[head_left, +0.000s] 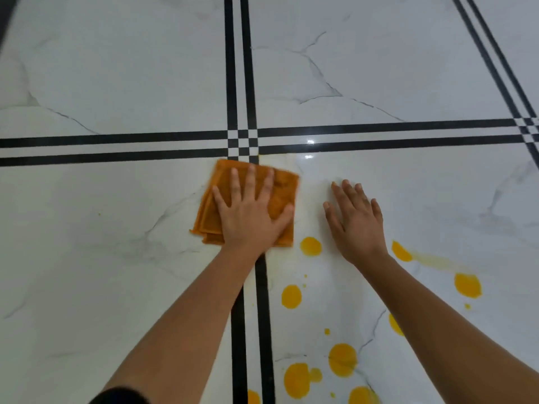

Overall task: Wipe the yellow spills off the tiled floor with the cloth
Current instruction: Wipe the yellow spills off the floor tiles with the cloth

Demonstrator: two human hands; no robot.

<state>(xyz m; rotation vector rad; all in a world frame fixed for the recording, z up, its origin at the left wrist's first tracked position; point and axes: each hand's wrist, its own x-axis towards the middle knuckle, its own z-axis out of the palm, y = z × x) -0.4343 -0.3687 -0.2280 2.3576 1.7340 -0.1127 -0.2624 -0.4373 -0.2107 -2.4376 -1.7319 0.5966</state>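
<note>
Because the folded cloth (pixel 250 199) looks soft and light, it should slide best under a flat palm, as the left hand (pixel 253 211) presses it with spread fingers. The right hand (pixel 354 220) rests open on the floor (pixel 116 228), holding nothing, near the yellow spills (pixel 310 246).

Dark strip (pixel 5 13) at upper-left corner

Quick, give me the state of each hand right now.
Left hand: open, fingers spread, pressing flat on the orange cloth.
Right hand: open, flat on the tiled floor, holding nothing.
</note>
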